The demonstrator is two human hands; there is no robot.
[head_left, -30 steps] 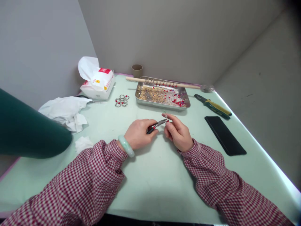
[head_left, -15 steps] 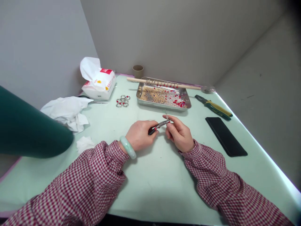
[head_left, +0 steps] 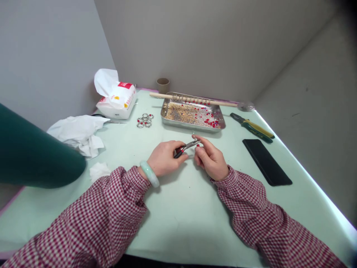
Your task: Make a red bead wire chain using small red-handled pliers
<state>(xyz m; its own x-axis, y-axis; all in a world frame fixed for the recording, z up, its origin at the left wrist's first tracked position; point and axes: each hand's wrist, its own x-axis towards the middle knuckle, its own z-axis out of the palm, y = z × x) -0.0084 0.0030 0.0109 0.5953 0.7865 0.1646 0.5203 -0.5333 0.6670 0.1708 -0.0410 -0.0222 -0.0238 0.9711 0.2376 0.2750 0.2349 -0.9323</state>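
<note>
Pliers (head_left: 188, 146) look partly metal, the rod (head_left: 223, 103) matt wood.

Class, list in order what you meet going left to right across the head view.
Dark green cylinder, tissue pack, cluster of red-beaded rings, left hand, black-and-red-handled pliers, right hand, green-and-yellow-handled pliers.

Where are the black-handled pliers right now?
In the head view, the black-handled pliers are near the centre, held in the left hand with their tips pointing toward the right hand, nearer the person than the metal tray.
</note>
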